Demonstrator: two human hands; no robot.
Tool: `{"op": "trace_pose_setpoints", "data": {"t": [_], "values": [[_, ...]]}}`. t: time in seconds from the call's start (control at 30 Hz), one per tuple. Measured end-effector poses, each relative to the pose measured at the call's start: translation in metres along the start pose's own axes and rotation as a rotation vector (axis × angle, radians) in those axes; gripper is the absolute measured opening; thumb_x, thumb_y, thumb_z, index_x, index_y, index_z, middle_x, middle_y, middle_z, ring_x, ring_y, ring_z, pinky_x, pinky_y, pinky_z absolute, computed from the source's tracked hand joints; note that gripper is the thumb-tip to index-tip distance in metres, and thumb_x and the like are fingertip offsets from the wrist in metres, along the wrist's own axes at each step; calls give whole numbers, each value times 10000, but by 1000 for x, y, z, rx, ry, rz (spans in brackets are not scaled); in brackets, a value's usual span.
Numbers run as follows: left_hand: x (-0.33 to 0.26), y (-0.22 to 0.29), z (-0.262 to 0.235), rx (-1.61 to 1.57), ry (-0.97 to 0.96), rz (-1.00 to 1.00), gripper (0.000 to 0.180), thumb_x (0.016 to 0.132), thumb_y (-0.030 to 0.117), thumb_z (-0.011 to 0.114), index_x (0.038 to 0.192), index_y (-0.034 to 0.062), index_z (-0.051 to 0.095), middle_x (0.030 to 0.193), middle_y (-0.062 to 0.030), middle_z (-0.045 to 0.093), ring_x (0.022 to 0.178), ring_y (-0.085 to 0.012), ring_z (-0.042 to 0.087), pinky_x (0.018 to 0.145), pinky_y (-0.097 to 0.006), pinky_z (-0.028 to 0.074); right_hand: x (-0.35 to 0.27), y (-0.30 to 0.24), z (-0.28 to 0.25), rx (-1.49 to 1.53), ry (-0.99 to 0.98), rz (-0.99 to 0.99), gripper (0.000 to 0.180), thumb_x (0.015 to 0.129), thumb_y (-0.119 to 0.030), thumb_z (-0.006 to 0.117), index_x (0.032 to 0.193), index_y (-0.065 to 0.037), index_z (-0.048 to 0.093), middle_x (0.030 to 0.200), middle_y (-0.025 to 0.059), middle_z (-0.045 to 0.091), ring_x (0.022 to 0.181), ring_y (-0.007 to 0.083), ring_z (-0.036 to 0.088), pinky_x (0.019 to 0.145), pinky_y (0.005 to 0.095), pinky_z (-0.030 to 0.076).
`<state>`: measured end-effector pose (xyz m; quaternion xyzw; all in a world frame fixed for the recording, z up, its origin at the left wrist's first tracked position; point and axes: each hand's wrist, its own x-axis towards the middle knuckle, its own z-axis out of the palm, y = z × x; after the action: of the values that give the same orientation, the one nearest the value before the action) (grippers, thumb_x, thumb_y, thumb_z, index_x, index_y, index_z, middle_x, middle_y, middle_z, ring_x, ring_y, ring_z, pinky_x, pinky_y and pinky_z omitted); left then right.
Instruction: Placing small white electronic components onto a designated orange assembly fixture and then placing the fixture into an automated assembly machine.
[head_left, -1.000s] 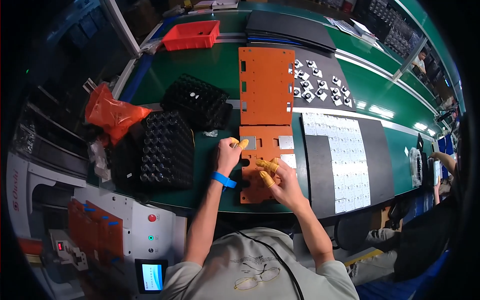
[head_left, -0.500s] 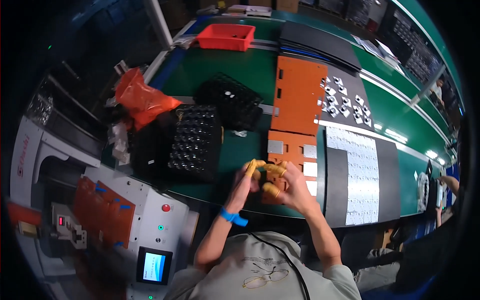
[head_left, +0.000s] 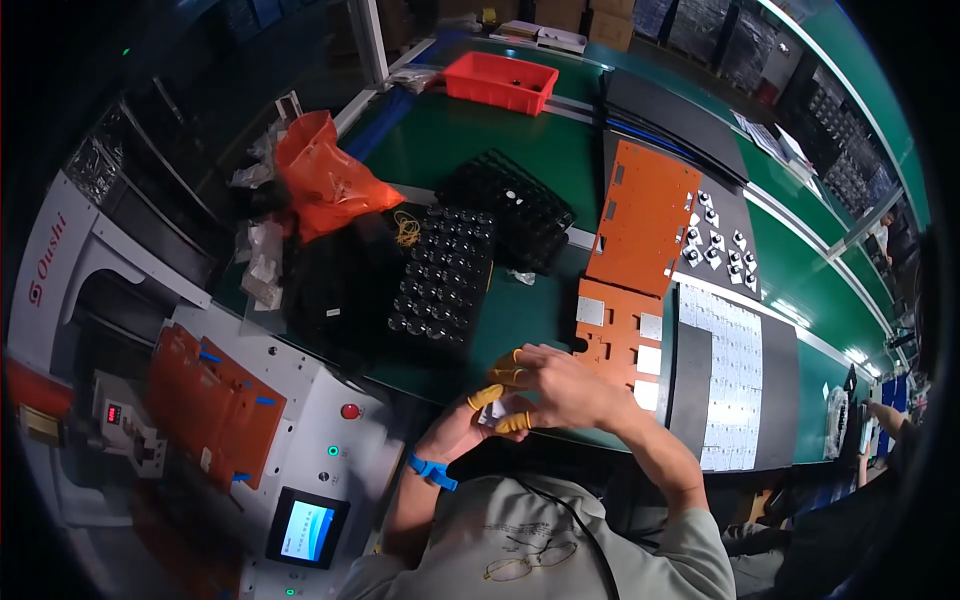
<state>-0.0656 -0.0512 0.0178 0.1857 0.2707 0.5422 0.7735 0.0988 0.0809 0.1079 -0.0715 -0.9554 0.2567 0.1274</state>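
Note:
My left hand (head_left: 458,428), with a blue wristband (head_left: 432,471) at its wrist, and my right hand (head_left: 568,388) meet at the table's front edge. Yellow finger cots cover several fingertips. A small whitish piece (head_left: 492,411) shows between the fingers of both hands, mostly covered; its exact kind cannot be made out. Both hands are closed about it. Just beyond my right hand lies an orange fixture plate (head_left: 625,325) with pale square plates in its recesses. Left of the hands, a black tray (head_left: 442,275) carries rows of round, shiny lens-like parts.
On the right, a sheet of white panels (head_left: 735,385) lies on dark foam. Small white pieces with black parts (head_left: 715,240) stand behind. Farther back are a black tray (head_left: 508,205), an orange bag (head_left: 330,180) and a red bin (head_left: 500,82). A machine with a screen (head_left: 307,530) stands left.
The view has shifted, so the table things sit farther right. My hands have come nearer my body, and my right hand now reaches over toward the left with the whitish piece showing between them.

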Motion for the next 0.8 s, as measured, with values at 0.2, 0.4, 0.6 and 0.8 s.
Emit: {"op": "trace_pose_setpoints", "data": {"t": [0.2, 0.4, 0.6, 0.8], "values": [[4, -8, -17, -92, -60, 77, 611, 1036, 510, 390, 1335, -2, 539, 1093, -159, 667, 687, -201, 593, 526, -295, 453, 75, 39, -36, -6, 567, 357, 335, 795, -303, 826, 867, -13, 673, 799, 146, 688, 725, 318, 687, 632, 398, 535], [-2, -7, -6, -127, -43, 174, 592, 1026, 485, 441, 1357, 2, 526, 1067, -79, 643, 622, -120, 430, 520, -243, 346, 127, 60, -46, -240, 395, 500, 291, 782, -304, 814, 841, -29, 740, 746, 165, 696, 683, 330, 687, 622, 409, 541], [2, -1, 0, -118, -29, 229, 566, 1025, 410, 507, 1436, 24, 461, 1235, -93, 613, 864, -152, 587, 721, -254, 490, 129, 65, -52, -250, 344, 561, 268, 772, -255, 786, 776, -3, 693, 710, 186, 670, 667, 326, 680, 629, 394, 535], [6, -2, -9, -269, -49, 161, 661, 1031, 495, 458, 1473, 6, 405, 1282, -169, 626, 811, -195, 651, 675, -298, 559, 63, 2, -39, 334, 492, 418, 211, 779, -151, 727, 905, -22, 618, 778, 34, 616, 681, 111, 563, 614, 253, 452]]}}
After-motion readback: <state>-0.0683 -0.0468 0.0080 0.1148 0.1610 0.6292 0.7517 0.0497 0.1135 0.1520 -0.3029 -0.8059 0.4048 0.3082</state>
